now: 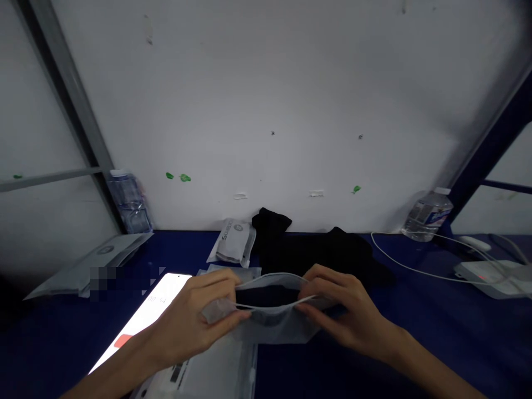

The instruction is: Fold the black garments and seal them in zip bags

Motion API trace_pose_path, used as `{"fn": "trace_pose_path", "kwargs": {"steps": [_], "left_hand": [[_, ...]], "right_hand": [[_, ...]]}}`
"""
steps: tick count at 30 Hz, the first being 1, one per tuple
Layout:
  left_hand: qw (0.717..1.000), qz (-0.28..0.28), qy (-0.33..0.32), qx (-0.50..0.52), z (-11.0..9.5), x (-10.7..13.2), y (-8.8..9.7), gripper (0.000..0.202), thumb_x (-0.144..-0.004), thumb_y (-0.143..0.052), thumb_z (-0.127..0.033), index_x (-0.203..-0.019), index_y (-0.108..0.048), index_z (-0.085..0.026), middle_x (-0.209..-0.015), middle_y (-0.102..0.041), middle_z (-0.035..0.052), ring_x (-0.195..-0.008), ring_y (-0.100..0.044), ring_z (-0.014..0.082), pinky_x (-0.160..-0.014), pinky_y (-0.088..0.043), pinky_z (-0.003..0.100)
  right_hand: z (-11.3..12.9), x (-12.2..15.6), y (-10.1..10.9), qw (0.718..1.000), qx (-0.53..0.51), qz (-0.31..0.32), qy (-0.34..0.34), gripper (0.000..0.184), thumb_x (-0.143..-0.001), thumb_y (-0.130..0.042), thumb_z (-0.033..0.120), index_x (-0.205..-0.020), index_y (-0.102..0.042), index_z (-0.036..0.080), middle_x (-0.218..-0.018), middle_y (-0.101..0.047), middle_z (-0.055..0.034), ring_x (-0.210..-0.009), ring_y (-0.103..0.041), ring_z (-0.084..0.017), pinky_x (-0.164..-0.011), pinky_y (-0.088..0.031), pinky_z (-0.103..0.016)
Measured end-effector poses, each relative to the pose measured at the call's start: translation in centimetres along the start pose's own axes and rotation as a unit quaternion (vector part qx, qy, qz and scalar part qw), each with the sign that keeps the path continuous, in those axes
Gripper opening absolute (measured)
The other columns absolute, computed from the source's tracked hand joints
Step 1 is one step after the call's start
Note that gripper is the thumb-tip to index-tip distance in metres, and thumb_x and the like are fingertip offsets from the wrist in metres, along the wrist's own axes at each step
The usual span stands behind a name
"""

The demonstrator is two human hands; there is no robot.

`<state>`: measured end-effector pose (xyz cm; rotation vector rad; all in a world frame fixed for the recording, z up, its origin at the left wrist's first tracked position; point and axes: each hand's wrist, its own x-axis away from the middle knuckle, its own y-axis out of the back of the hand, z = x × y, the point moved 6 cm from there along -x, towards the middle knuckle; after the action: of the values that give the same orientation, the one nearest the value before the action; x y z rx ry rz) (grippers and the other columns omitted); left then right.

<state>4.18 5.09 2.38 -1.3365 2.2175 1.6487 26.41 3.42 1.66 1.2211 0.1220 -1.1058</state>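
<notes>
Frosted pouch: left hand pinching 1 end of its mouth, right hand the other. Probably light, floppy, slippery; best held there.

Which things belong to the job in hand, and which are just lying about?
In the job:
translucent bag, held open by left hand and right hand
possibly black cloth

Seemingly just lying about:
lit phone
left bottle
right bottle
white cable
white box
</notes>
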Motion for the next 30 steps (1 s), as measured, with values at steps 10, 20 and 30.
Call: {"fn": "trace_pose_path", "kwargs": {"steps": [10,20,30], "left_hand": [[0.998,-0.048,0.034,0.005,0.4,-0.2,0.6,0.033,-0.093,-0.061,-0.023,-0.065,-0.045,-0.019,-0.080,-0.060,0.0007,-0.074,-0.060,0.0147,-0.069,-0.050,0.029],[0.995,-0.057,0.083,-0.014,1.3,0.0,0.8,0.022,-0.090,-0.065,-0.031,-0.079,-0.048,-0.021,-0.076,-0.060,-0.0026,-0.065,-0.056,0.0133,-0.061,-0.046,0.026],[0.992,-0.053,0.114,0.018,1.7,0.2,0.5,0.018,-0.091,-0.064,-0.034,-0.082,-0.055,-0.022,-0.074,-0.059,-0.0022,-0.065,-0.055,0.0141,-0.054,-0.041,0.023]], "right_hand": [[-3.2,0.4,1.7,0.966,-0.144,-0.124,-0.177,0.022,-0.087,-0.072,0.033,-0.100,-0.056,0.023,-0.074,-0.072,-0.0003,-0.065,-0.068,-0.017,-0.059,-0.056,-0.028],[-4.2,0.5,1.5,0.933,-0.240,-0.161,-0.216,0.020,-0.081,-0.077,0.032,-0.079,-0.062,0.020,-0.069,-0.067,-0.0002,-0.062,-0.064,-0.013,-0.055,-0.054,-0.023],[-3.7,0.5,1.5,0.939,-0.243,-0.141,-0.200,0.010,-0.087,-0.072,0.030,-0.088,-0.072,0.021,-0.076,-0.068,-0.0015,-0.066,-0.063,-0.012,-0.057,-0.050,-0.021]]}}
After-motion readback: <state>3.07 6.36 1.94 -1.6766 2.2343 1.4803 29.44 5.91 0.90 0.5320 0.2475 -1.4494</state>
